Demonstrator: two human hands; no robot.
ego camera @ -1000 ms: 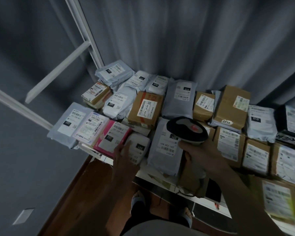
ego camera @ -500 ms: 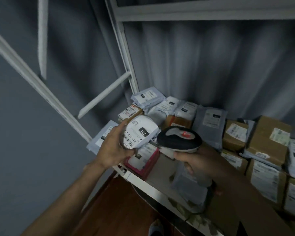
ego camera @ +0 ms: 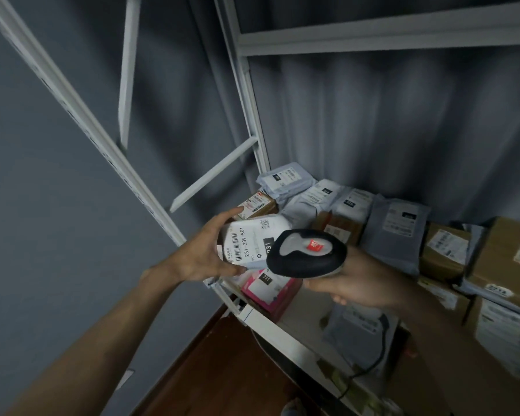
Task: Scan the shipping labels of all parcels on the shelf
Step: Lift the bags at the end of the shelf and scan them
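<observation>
My left hand grips a small white parcel lifted above the shelf's left end, its barcode label facing up. My right hand holds a black and grey barcode scanner just right of that parcel, the scanner's head overlapping the parcel's right side. Under them a pink parcel lies on the shelf. Several grey bags and brown boxes with white labels fill the shelf behind and to the right.
White metal shelf posts and a diagonal brace stand at the left. An upper shelf rail crosses overhead. A grey curtain hangs behind. The scanner's black cable trails down over the shelf edge. Brown floor lies below.
My left hand has picked the small white parcel off the shelf and raised it. The scanner in my right hand has come up beside it, and my view has tilted upward.
</observation>
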